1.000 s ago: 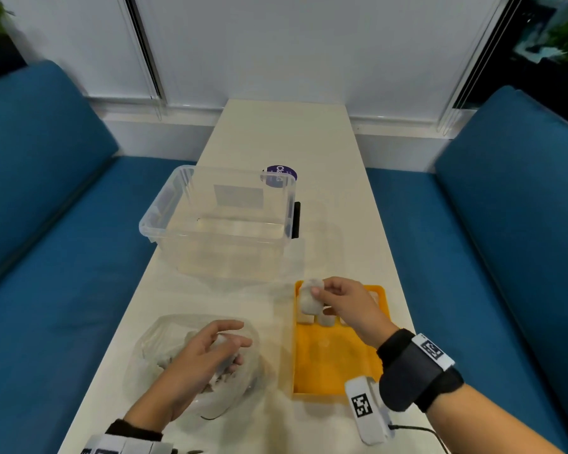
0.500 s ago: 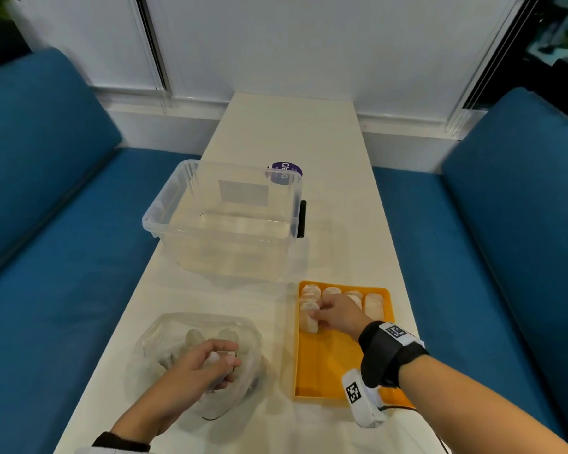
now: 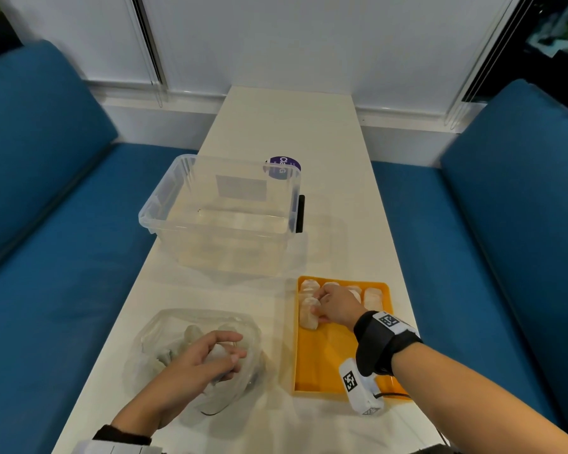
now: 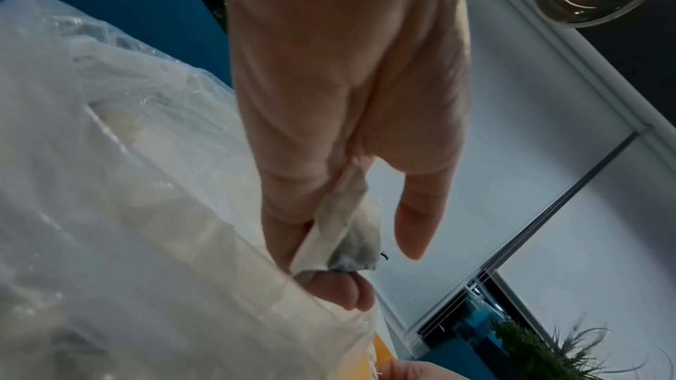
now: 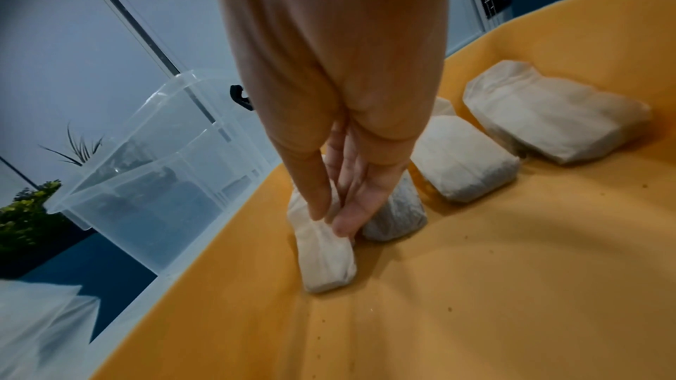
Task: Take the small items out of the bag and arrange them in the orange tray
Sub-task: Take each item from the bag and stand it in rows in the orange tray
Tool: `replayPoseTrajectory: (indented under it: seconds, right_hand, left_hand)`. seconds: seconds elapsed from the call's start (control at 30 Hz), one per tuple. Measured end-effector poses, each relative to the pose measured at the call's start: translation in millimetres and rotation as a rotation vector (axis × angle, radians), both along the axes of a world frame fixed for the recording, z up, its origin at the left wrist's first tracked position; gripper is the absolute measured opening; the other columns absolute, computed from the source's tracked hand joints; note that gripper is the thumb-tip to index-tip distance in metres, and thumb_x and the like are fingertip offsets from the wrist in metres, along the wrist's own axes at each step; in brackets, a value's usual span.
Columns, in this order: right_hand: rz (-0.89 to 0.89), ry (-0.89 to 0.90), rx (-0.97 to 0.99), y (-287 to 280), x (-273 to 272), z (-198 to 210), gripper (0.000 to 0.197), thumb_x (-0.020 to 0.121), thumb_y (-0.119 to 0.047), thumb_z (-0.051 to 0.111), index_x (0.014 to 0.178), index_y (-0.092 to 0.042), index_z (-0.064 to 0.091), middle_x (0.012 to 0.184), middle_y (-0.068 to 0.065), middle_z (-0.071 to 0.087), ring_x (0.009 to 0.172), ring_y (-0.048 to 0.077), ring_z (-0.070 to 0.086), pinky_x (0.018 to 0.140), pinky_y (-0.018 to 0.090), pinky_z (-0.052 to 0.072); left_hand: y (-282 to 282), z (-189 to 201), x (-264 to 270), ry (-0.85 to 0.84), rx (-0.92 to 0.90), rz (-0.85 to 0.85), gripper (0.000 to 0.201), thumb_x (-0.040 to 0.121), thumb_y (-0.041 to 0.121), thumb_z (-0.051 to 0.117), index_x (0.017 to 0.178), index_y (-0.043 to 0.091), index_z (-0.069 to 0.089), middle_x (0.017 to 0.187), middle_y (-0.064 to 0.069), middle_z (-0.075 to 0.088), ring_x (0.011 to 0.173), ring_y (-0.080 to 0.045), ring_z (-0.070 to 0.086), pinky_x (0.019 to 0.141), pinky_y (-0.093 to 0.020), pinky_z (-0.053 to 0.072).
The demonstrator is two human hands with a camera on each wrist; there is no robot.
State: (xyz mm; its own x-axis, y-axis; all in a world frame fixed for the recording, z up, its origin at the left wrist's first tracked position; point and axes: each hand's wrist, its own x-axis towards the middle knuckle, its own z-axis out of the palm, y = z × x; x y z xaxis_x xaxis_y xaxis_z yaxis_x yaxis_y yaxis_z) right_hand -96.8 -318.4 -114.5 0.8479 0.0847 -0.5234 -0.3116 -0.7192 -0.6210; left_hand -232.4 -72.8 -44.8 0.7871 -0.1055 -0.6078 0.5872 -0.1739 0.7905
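Pinching a white packet (image 5: 325, 256) at the orange tray's (image 3: 325, 362) eleven o'clock corner, the right hand (image 3: 336, 306) works while the left hand (image 3: 207, 362) grasps another packet (image 4: 343, 236) inside the clear bag (image 3: 164, 326).

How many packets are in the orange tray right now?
5 packets visible: four in a row along the orange tray's far edge, one in front of the leftmost, pinched by the right hand. That hand may hide more.
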Motion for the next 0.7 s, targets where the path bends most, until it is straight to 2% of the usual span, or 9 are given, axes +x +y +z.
replayPoseTrajectory:
  seconds: [0.13, 0.2, 0.27, 0.33, 0.4, 0.5, 0.57, 0.63, 0.7]
  right_hand:
    - [-0.029, -0.019, 0.041, 0, 0, 2, 0.019, 0.088, 0.002, 0.055, 0.106, -0.002, 0.057, 0.074, 0.001, 0.054, 0.081, 0.021, 0.059, 0.068, 0.026, 0.054]
    - [-0.036, 0.005, 0.087, 0, -1, 3, 0.018, 0.088, 0.005, 0.054, 0.105, -0.003, 0.056, 0.073, 0.001, 0.052, 0.077, 0.019, 0.057, 0.065, 0.025, 0.054]
    - [-0.032, 0.040, 0.124, 0, -1, 3, 0.018, 0.088, 0.007, 0.053, 0.099, -0.007, 0.054, 0.074, 0.001, 0.052, 0.074, 0.015, 0.055, 0.063, 0.025, 0.054]
    - [-0.025, 0.037, 0.120, 1, 0, 2, 0.019, 0.086, 0.008, 0.055, 0.089, -0.010, 0.053, 0.071, 0.001, 0.053, 0.071, 0.014, 0.056, 0.069, 0.031, 0.056]
    - [-0.034, 0.028, 0.131, 0, 1, 1, 0.025, 0.083, 0.009, 0.056, 0.079, -0.015, 0.052, 0.067, 0.002, 0.053, 0.066, 0.014, 0.055, 0.073, 0.037, 0.056]
    - [-0.013, 0.001, 0.100, 0, 1, 3, 0.022, 0.082, 0.006, 0.058, 0.081, -0.016, 0.052, 0.069, 0.000, 0.054, 0.067, 0.014, 0.055, 0.062, 0.027, 0.054]
    - [0.026, -0.048, 0.044, 0, 1, 6, 0.018, 0.082, 0.000, 0.061, 0.090, -0.015, 0.055, 0.075, -0.003, 0.055, 0.076, 0.016, 0.057, 0.065, 0.024, 0.051]
    - [0.044, -0.108, -0.012, -1, -1, 13, 0.017, 0.084, -0.007, 0.063, 0.097, -0.016, 0.056, 0.084, -0.004, 0.057, 0.085, 0.015, 0.055, 0.066, 0.018, 0.045]
    - [0.053, -0.201, -0.035, -1, -5, 22, 0.013, 0.087, -0.013, 0.062, 0.097, -0.018, 0.057, 0.096, -0.002, 0.058, 0.090, 0.013, 0.052, 0.069, 0.017, 0.039]
  left_hand:
    - [1, 5, 1, -0.021, 0.013, -0.034, 0.045, 0.063, 0.026, 0.069, 0.108, 0.028, 0.063, 0.104, 0.001, 0.070, 0.089, -0.017, 0.066, 0.090, -0.033, 0.047]
    - [1, 4, 2, -0.031, 0.013, -0.033, 0.043, 0.065, 0.021, 0.064, 0.108, 0.025, 0.063, 0.105, -0.001, 0.069, 0.092, -0.016, 0.067, 0.095, -0.036, 0.047]
    - [2, 2, 2, -0.030, 0.016, -0.032, 0.038, 0.072, 0.016, 0.062, 0.109, 0.022, 0.062, 0.106, -0.004, 0.068, 0.092, -0.017, 0.067, 0.092, -0.033, 0.049]
    - [3, -1, 2, -0.029, 0.018, -0.031, 0.029, 0.085, 0.005, 0.059, 0.111, 0.018, 0.061, 0.107, -0.007, 0.068, 0.090, -0.017, 0.068, 0.086, -0.027, 0.051]
    - [4, -2, 2, -0.027, 0.029, -0.029, 0.029, 0.090, -0.001, 0.053, 0.111, 0.017, 0.061, 0.108, -0.007, 0.067, 0.089, -0.015, 0.068, 0.086, -0.027, 0.050]
    - [1, 1, 1, -0.043, 0.066, -0.030, 0.029, 0.090, 0.005, 0.053, 0.108, 0.026, 0.060, 0.103, -0.004, 0.070, 0.087, -0.013, 0.068, 0.081, -0.029, 0.048]
    - [0, 6, 2, -0.072, 0.086, -0.039, 0.029, 0.091, 0.010, 0.054, 0.109, 0.033, 0.058, 0.095, 0.000, 0.074, 0.087, -0.010, 0.067, 0.072, -0.023, 0.047]
    - [-1, 10, 3, -0.100, 0.086, -0.040, 0.029, 0.092, 0.012, 0.054, 0.112, 0.033, 0.056, 0.094, 0.004, 0.075, 0.090, -0.009, 0.068, 0.074, -0.023, 0.048]
    - [-4, 14, 3, -0.135, 0.064, -0.035, 0.030, 0.091, 0.014, 0.058, 0.115, 0.032, 0.055, 0.098, 0.003, 0.074, 0.092, -0.010, 0.070, 0.081, -0.030, 0.049]
